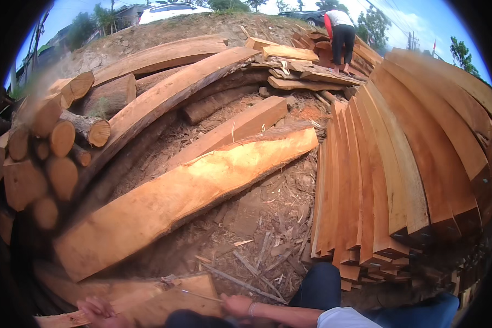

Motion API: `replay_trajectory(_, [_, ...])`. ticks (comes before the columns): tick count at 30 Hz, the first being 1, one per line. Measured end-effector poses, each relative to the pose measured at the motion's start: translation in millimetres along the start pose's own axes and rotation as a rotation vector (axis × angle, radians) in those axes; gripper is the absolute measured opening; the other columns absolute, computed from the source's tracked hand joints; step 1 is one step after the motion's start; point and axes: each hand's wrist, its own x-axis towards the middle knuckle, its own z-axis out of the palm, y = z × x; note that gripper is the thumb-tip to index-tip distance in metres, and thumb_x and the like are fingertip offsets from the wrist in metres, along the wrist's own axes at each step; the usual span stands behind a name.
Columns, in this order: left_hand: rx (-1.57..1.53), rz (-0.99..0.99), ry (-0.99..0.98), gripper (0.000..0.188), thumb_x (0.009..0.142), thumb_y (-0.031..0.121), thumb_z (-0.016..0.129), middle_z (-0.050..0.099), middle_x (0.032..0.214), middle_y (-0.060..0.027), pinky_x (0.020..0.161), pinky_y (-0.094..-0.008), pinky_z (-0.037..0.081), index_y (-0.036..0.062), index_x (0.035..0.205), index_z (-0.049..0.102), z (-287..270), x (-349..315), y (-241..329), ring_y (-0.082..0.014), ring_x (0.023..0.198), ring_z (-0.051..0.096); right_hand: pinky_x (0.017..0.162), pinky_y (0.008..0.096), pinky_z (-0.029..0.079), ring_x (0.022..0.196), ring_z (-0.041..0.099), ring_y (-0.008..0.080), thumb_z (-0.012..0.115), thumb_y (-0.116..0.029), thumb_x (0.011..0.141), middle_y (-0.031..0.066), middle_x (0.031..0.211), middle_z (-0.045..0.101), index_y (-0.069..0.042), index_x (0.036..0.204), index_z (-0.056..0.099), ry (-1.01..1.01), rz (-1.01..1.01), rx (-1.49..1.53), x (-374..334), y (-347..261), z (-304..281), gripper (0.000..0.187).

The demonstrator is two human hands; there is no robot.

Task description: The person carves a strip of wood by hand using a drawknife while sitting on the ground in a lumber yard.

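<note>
Sunlit dirt bank, white car atop; trees, blue sky.

Bare left hand and bare right hand along the lower edge; thin pale bracelet on the right wrist, pale grey sleeve, dark navy trousers right of bottom centre.

You have a thin, straight rod slanting over a light-brown plank lying close before you.
</note>
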Motion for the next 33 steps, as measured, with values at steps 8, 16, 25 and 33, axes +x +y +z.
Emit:
replay_trajectory(8, [0.042, 0.002, 0.040, 0.036, 0.098, 0.027, 0.033, 0.021, 0.054, 0.0026, 0.038, -0.0189, 0.015, 0.0121, 0.066, 0.026, 17.0, -12.3, 5.7, -0.0052, 0.043, 0.015, 0.060, 0.0529, 0.046, 0.069, 0.057, 0.0459, 0.036, -0.036, 0.096, 0.0226, 0.067, 0.058, -0.008, 0.101, 0.040, 0.112, -0.045, 0.189, -25.7, -14.4, -12.3, 0.029])
replay_trajectory(16, [0.029, 0.049, 0.034, 0.035, 0.097, 0.026, 0.034, 0.021, 0.054, 0.0019, 0.037, -0.0196, 0.016, 0.0119, 0.067, 0.025, 15.9, -3.3, 9.1, -0.0055, 0.042, 0.016, 0.067, 0.0531, 0.046, 0.076, 0.058, 0.0458, 0.040, -0.030, 0.094, 0.0248, 0.076, 0.060, -0.006, 0.105, 0.042, 0.107, -0.074, 0.172, -15.5, -18.6, -16.9, 0.027])
replay_trajectory(25, [0.044, 0.057, 0.026, 0.036, 0.097, 0.028, 0.036, 0.022, 0.053, 0.0022, 0.036, -0.0196, 0.016, 0.0121, 0.067, 0.026, 8.1, -2.1, 6.7, -0.0055, 0.039, 0.017, 0.065, 0.0538, 0.046, 0.075, 0.058, 0.0461, 0.042, -0.027, 0.093, 0.0264, 0.073, 0.059, -0.006, 0.103, 0.042, 0.038, -0.021, 0.138, -14.7, -14.0, -18.8, 0.024])
replay_trajectory(33, [0.080, 0.085, -0.033, 0.036, 0.098, 0.030, 0.034, 0.024, 0.051, 0.0027, 0.034, -0.0191, 0.016, 0.0125, 0.067, 0.028, 15.5, -2.8, 8.9, -0.0048, 0.038, 0.017, 0.062, 0.0554, 0.043, 0.071, 0.056, 0.0475, 0.043, -0.026, 0.093, 0.0280, 0.069, 0.057, -0.003, 0.097, 0.037, 0.074, -0.044, 0.229, -11.8, -24.2, -39.3, 0.024])
